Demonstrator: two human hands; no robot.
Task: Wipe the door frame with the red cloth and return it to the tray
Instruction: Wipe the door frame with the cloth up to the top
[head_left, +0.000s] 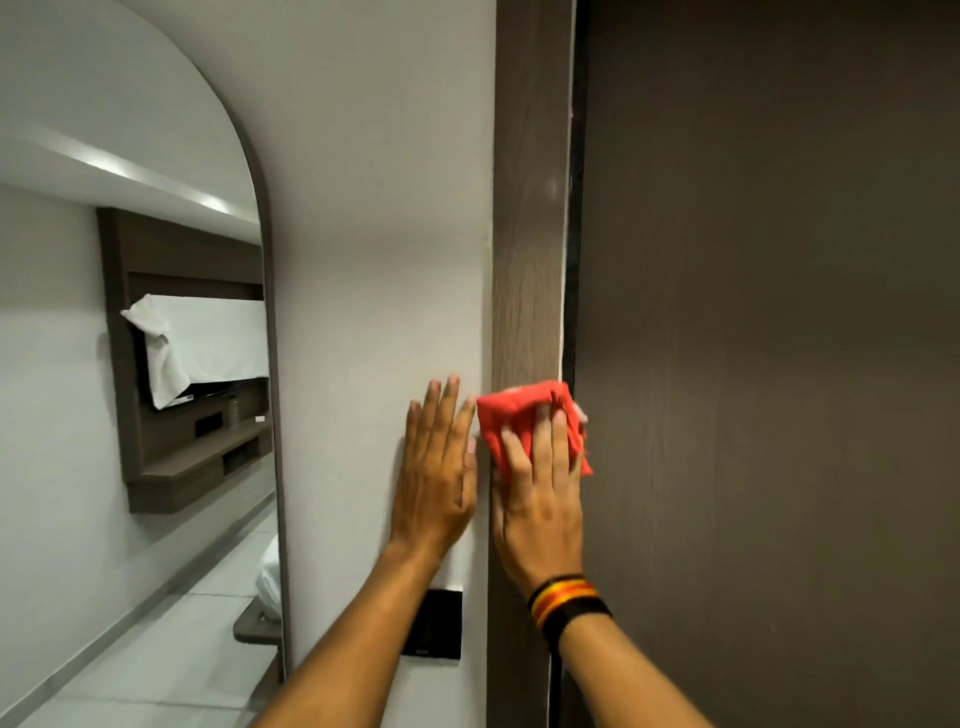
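A wooden door frame (527, 208) runs top to bottom through the middle of the head view, between a white wall and a dark brown door (769, 338). My right hand (540, 499) presses the red cloth (511, 415) flat against the frame at about mid height, fingers spread over the cloth. A striped wristband sits on that wrist. My left hand (436, 467) lies flat on the white wall just left of the frame, fingers up and holding nothing. No tray is in view.
An arched mirror (130, 364) fills the left side and reflects a room with a wall unit and a white sheet. A black wall switch (434, 623) sits below my left hand. The door stands right of the frame.
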